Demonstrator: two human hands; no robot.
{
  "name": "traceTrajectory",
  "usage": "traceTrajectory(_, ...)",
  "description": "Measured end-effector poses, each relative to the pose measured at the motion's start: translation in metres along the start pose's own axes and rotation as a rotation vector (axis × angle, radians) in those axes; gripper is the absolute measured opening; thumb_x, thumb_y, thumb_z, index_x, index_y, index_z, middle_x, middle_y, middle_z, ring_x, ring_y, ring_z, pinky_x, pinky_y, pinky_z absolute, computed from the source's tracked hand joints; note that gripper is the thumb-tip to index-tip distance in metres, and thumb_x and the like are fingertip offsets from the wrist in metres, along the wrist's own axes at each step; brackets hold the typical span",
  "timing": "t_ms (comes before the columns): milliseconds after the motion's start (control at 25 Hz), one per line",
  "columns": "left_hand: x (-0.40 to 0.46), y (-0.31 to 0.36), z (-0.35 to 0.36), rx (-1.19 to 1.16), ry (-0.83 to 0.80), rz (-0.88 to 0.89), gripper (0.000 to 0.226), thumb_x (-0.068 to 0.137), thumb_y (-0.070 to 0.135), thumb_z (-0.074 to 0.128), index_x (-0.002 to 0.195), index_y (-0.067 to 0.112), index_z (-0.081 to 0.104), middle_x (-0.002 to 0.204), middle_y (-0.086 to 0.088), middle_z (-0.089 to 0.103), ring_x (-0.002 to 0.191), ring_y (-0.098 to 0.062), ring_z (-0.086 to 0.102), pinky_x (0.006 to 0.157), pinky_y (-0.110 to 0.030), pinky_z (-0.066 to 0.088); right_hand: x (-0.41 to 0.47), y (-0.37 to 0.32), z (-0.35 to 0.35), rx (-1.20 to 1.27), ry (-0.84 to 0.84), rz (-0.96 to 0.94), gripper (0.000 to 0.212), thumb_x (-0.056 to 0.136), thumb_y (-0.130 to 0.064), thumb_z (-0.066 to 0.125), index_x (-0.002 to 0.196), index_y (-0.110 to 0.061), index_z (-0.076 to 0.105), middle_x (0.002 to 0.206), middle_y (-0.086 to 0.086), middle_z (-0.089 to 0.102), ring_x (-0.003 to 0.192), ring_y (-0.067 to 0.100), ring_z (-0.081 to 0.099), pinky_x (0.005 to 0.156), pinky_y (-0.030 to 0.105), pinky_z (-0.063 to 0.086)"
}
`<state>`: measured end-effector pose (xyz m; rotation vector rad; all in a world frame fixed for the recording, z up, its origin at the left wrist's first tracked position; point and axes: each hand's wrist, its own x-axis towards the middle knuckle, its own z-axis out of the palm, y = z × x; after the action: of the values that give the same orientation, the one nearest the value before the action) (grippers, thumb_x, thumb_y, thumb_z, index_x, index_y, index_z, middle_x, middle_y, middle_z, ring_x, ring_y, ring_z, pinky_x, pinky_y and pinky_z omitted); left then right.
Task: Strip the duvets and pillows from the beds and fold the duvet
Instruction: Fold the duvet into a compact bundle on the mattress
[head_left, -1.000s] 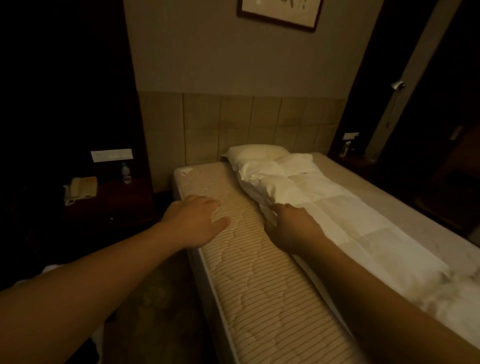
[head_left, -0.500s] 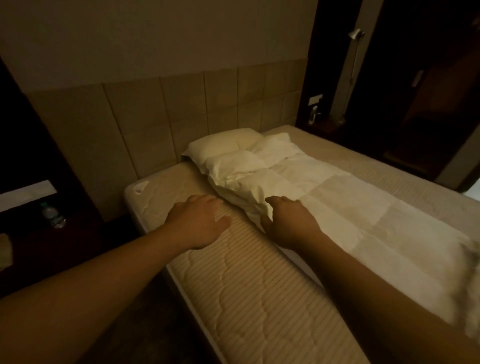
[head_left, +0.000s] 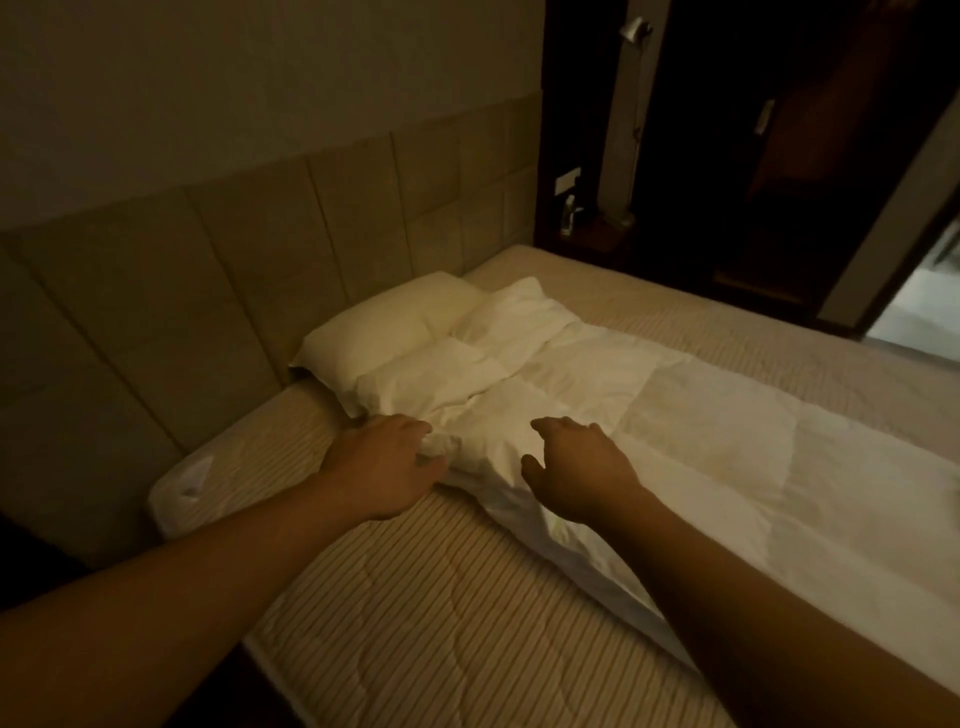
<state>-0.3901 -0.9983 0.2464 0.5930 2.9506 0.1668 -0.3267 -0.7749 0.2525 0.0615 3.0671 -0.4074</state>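
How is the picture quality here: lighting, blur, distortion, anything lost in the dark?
Head view: dim, warm yellow light; the white duvet and pillow are the brightest parts. The far right doorway glows paler. The dark furniture on the right loses detail in shadow. Wide-angle bending tilts the headboard. The left hand and right hand look slightly soft, with fingertips hard to make out.

A dim bedroom, likely a hotel room. A bare striped mattress fills the middle, with a pillow at 12 o'clock against a padded headboard running from 9 to 12. At 1 o'clock stands a dark nightstand with a wall socket above it.
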Motion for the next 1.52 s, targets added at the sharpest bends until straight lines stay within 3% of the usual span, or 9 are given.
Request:
traceTrajectory(160,0.104,-0.047,0.025,-0.001,-0.063,0.137,0.097,0.066,0.083,0.016,0.141,0.028,0.044,0.142,0.004,0.048,0.129,-0.02,0.043,0.106,-0.041,0.038,0.075,-0.005,0.039,-0.005,0.013,0.109,0.054,0.095,-0.045,0.049,0.14,-0.017,0.042,0.133,0.004,0.055,0.12,0.024,0.051,0.102,0.039,0.04)
traceTrajectory(320,0.211,-0.102,0.075,0.108,-0.176,0.316,0.072,0.087,0.068,0.042,0.146,0.027,0.036,0.148,0.003,0.04,0.136,-0.02,0.034,0.109,-0.042,0.033,0.162,-0.005,0.109,0.007,-0.013,0.313,0.072,0.088,-0.053,0.056,0.148,-0.021,0.032,0.145,0.005,0.047,0.129,0.025,0.045,0.108,0.042,0.038)
traceTrajectory(720,0.34,-0.133,0.258,0.205,-0.259,0.761,0.094,0.089,0.058,0.052,0.155,0.026,-0.005,0.164,0.006,-0.005,0.15,-0.021,-0.009,0.12,-0.042,0.009,0.216,0.038,0.294,-0.196,-0.188,0.792,0.117,0.083,-0.042,0.067,0.148,-0.023,-0.029,0.16,0.016,-0.018,0.146,0.038,-0.018,0.117,0.059,-0.003)
traceTrajectory(840,0.359,-0.134,0.294,0.27,-0.243,0.823,0.087,0.094,0.043,0.051,0.154,0.028,-0.01,0.164,0.007,-0.005,0.151,-0.025,-0.004,0.12,-0.047,0.013,0.201,0.059,0.333,-0.164,-0.097,0.816,0.089,0.092,-0.03,0.053,0.153,-0.02,-0.011,0.162,0.015,0.005,0.148,0.038,0.007,0.118,0.059,0.007)
traceTrajectory(1000,0.357,-0.166,0.309,0.067,-0.199,1.05,0.084,0.073,-0.001,0.048,0.152,0.012,0.024,0.156,-0.01,0.033,0.142,-0.033,0.031,0.109,-0.05,0.037,0.181,0.049,0.363,0.019,0.079,0.713,0.068,0.088,-0.009,0.055,0.151,-0.011,0.028,0.155,0.016,0.032,0.142,0.043,0.027,0.113,0.056,0.028)
traceTrajectory(1160,0.347,-0.176,0.308,0.179,-0.524,0.941,0.075,0.09,0.024,0.047,0.155,0.024,0.009,0.163,0.0,0.013,0.149,-0.018,0.005,0.118,-0.04,0.026,0.19,0.039,0.377,0.12,-0.015,0.702,0.066,0.085,-0.02,0.049,0.147,-0.002,0.033,0.153,0.024,0.031,0.138,0.048,0.029,0.113,0.055,0.029)
traceTrajectory(1280,0.378,-0.15,0.271,-0.012,-0.309,0.896,0.061,0.09,0.057,0.034,0.144,0.031,0.043,0.141,-0.004,0.052,0.133,-0.024,0.044,0.105,-0.038,0.037,0.23,0.044,0.348,0.248,0.369,0.525,0.052,0.084,-0.024,0.05,0.132,-0.004,0.055,0.137,0.019,0.049,0.126,0.038,0.046,0.108,0.047,0.039)
traceTrajectory(1400,0.432,-0.146,0.245,-0.03,0.061,0.805,0.059,0.092,0.052,0.027,0.145,0.032,0.04,0.146,0.002,0.047,0.139,-0.024,0.034,0.11,-0.045,0.03,0.281,0.034,0.329,0.293,0.243,0.536,0.065,0.091,-0.04,0.039,0.153,-0.028,0.022,0.161,0.001,0.011,0.149,0.025,0.004,0.12,0.048,0.006)
traceTrajectory(1520,0.472,-0.188,0.25,0.231,-0.041,0.51,0.065,0.092,0.058,0.013,0.154,0.038,0.014,0.163,0.007,0.011,0.15,-0.031,0.003,0.118,-0.055,0.006,0.306,0.029,0.36,0.127,-0.132,0.673,0.074,0.091,-0.059,0.026,0.151,-0.038,-0.014,0.159,-0.003,-0.026,0.145,0.025,-0.025,0.113,0.063,-0.008)
